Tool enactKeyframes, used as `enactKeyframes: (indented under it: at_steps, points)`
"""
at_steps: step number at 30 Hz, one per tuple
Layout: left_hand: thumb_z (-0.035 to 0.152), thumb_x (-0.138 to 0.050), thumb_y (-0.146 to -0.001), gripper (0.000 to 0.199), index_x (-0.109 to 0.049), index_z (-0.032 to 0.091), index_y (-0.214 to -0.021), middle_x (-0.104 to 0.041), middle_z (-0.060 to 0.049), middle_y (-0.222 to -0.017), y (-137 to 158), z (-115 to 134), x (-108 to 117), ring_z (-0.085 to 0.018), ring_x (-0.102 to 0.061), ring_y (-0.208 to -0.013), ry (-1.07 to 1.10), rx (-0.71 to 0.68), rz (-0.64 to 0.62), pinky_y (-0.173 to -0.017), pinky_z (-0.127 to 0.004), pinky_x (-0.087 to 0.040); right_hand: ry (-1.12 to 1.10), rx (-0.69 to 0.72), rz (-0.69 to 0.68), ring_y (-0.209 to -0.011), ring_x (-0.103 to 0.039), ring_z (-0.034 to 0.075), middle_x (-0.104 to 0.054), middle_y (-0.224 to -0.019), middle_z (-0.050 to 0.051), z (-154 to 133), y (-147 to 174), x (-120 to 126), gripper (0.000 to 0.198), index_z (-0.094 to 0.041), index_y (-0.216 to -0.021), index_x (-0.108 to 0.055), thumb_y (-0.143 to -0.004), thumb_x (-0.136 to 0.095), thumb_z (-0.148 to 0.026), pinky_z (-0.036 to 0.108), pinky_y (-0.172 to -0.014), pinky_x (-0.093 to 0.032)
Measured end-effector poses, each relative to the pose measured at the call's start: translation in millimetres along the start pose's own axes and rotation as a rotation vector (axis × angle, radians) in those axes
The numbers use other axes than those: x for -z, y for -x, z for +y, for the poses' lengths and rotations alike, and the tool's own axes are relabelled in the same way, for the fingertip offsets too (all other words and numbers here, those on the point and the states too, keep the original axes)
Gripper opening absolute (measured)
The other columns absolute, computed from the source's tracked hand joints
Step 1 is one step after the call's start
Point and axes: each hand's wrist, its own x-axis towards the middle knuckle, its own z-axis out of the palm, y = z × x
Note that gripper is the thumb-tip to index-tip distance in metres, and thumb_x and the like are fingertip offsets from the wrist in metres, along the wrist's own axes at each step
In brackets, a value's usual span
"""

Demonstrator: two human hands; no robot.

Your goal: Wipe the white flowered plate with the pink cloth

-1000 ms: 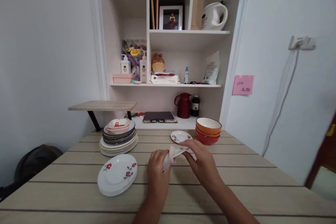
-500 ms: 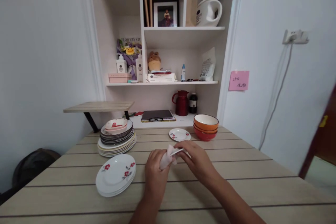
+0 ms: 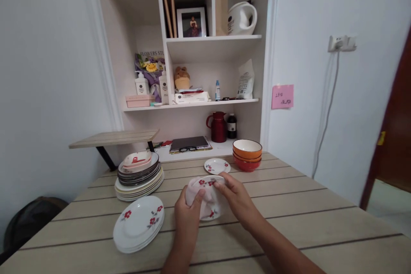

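Observation:
Between my hands is a small white plate [image 3: 221, 204] with red flowers, tilted so its face shows. My left hand [image 3: 187, 210] grips its left side through a pale pink cloth [image 3: 206, 206], thumb on the cloth over the plate's face. The fingers of my right hand [image 3: 236, 199] pinch the upper right rim. Just beyond lies another small flowered plate [image 3: 217, 166], flat on the table. To the left, a short stack of larger flowered plates [image 3: 138, 224] rests near my left hand.
A taller stack of plates [image 3: 141, 182] carries small dishes [image 3: 137, 159] on top. Orange and red bowls [image 3: 247, 155] are nested at the back right of the wooden table [image 3: 289, 209]. Behind stand a dark red jug [image 3: 218, 127], a dark bottle [image 3: 231, 126] and a low raised shelf [image 3: 114, 138].
The plate in my hands has turned from edge-on to showing its flowered face. My left thumb now lies over the cloth on it. The view has shifted slightly.

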Motion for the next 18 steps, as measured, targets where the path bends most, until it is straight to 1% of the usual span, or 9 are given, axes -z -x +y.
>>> enactKeyframes:
  at_steps: [3,6,10,13,16,18]
  points:
    - [0.053,-0.074,-0.067,0.047,-0.072,0.014,-0.092,-0.076,-0.009,-0.083,0,-1,0,-0.024,-0.069,-0.078,0.017,0.053,0.019,-0.07,-0.03,-0.053,-0.218,-0.082,0.019,-0.067,-0.051,0.016,-0.062,-0.074,-0.002,0,2,-5,0.02,-0.02,-0.084,-0.063,-0.084,-0.063,-0.04,0.024,-0.062,-0.039]
    - [0.056,-0.074,-0.066,0.049,-0.071,0.013,-0.091,-0.075,-0.009,-0.083,0,-2,0,-0.025,-0.069,-0.079,0.025,0.1,0.034,-0.067,-0.03,-0.053,-0.39,-0.158,0.043,-0.068,-0.057,0.016,-0.067,-0.077,-0.001,2,4,-11,0.019,-0.02,-0.089,-0.064,-0.081,-0.067,-0.037,0.025,-0.064,-0.042]
    - [0.059,-0.075,-0.064,0.054,-0.071,0.012,-0.09,-0.075,-0.009,-0.081,-2,-6,-1,-0.025,-0.069,-0.076,0.029,0.142,0.06,-0.065,-0.029,-0.053,-0.595,-0.258,0.096,-0.072,-0.065,0.02,-0.074,-0.083,0.003,7,5,-20,0.034,-0.019,-0.101,-0.065,-0.075,-0.074,-0.039,0.028,-0.066,-0.048]
    - [0.06,-0.075,-0.063,0.057,-0.071,0.011,-0.092,-0.075,-0.01,-0.08,-2,-10,-3,-0.025,-0.07,-0.074,0.04,0.165,0.044,-0.063,-0.029,-0.053,-0.688,-0.327,0.178,-0.071,-0.068,0.021,-0.076,-0.085,0.003,13,4,-23,0.041,-0.02,-0.105,-0.066,-0.071,-0.078,-0.039,0.029,-0.064,-0.05]
    - [0.06,-0.075,-0.062,0.058,-0.071,0.011,-0.093,-0.076,-0.011,-0.084,0,-12,-6,-0.025,-0.07,-0.075,0.065,0.173,0.016,-0.064,-0.03,-0.054,-0.736,-0.366,0.263,-0.069,-0.069,0.02,-0.077,-0.087,0.003,19,3,-25,0.039,-0.021,-0.103,-0.066,-0.07,-0.079,-0.036,0.028,-0.064,-0.052]
    - [0.061,-0.075,-0.062,0.059,-0.071,0.011,-0.093,-0.076,-0.012,-0.086,2,-12,-7,-0.026,-0.07,-0.076,0.074,0.175,0.003,-0.066,-0.03,-0.054,-0.75,-0.367,0.276,-0.069,-0.069,0.019,-0.077,-0.088,0.004,21,3,-25,0.038,-0.02,-0.103,-0.066,-0.071,-0.079,-0.035,0.028,-0.063,-0.053]
